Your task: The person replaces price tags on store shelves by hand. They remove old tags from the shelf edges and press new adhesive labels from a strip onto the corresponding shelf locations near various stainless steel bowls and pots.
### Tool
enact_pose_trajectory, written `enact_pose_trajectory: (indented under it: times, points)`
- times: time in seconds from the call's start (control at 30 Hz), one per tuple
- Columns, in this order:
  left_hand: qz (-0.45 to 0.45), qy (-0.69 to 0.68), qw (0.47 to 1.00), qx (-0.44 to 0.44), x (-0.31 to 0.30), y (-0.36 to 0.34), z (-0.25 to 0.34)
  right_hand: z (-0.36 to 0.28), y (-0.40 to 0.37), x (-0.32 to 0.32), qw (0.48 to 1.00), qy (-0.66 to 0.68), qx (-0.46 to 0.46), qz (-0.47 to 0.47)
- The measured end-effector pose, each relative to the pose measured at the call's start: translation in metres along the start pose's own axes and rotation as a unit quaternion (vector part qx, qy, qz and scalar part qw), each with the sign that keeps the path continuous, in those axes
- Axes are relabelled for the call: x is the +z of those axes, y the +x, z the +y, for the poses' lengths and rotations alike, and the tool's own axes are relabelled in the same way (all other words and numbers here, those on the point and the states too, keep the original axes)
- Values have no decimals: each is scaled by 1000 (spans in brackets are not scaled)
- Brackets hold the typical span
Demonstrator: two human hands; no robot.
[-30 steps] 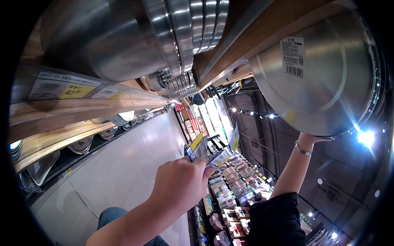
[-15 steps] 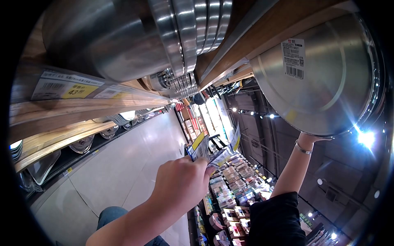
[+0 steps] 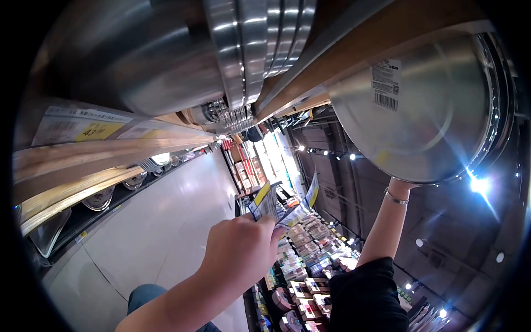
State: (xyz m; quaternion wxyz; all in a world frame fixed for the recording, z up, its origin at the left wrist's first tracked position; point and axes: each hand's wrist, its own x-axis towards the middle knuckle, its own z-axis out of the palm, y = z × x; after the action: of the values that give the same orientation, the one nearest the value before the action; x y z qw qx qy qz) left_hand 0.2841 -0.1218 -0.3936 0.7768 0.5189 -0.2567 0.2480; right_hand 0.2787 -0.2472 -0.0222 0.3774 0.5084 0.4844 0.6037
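Steel round vessel (image 3: 415, 133), beside the wooden shelf board (image 3: 354, 72) and without evident long axis, is nearer the right hand (image 3: 403, 183), whose fingers are hidden behind it, grip untellable, while the left hand (image 3: 240, 243), well apart, pinches printed cards (image 3: 264, 203) between its fingers.

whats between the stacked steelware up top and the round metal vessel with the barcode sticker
In the head view, a wooden shelf board runs between the stacked steelware and the round metal vessel.
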Motion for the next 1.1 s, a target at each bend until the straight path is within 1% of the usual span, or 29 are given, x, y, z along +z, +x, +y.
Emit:
enact_pose_trajectory:
  times: [0.23,0.43,0.5,0.57,0.6,0.63,0.67,0.7,0.73,0.77,0.83,0.9,0.93,0.97,1.0,1.03,1.1]
  points:
    - [4,-1,1000,6,3,1,-2,8,-3,1,1000,17,4,-14]
    - [-11,-6,1000,0,8,-1,-3,18,-6,-4,998,55,36,-8]
    - [-18,5,1000,-8,10,-3,5,20,-5,-7,994,86,60,28]
    - [-29,42,999,-7,13,-8,10,6,2,-7,991,77,49,101]
    - [-44,62,997,-4,15,-12,7,-14,15,2,989,-12,37,144]
    - [-57,79,995,-1,16,-14,2,-39,45,14,978,-104,25,180]
    - [-57,122,991,10,18,-14,-2,-51,55,24,978,-34,65,193]
    - [-49,107,993,12,20,-16,-5,-62,67,33,975,36,93,200]
    - [-46,89,995,10,22,-16,-7,-68,78,46,960,147,109,214]
    - [-60,115,991,13,23,-16,-8,-64,82,52,962,139,88,218]
    - [-71,127,989,-4,28,-22,-3,-66,95,58,961,176,95,193]
    - [-89,149,985,-22,42,-28,-4,-85,109,80,930,120,149,315]
    - [-107,173,979,-26,48,-32,-1,-82,111,71,931,231,229,166]
    - [-125,195,972,-31,53,-38,-1,-81,114,61,893,340,295,13]
    - [-136,226,964,-40,57,-45,-2,-82,117,60,881,351,315,22]
    - [-141,245,957,-57,59,-50,-4,-81,124,65,910,308,269,73]
    - [-170,285,941,-62,62,-59,-7,-84,134,73,946,212,175,170]
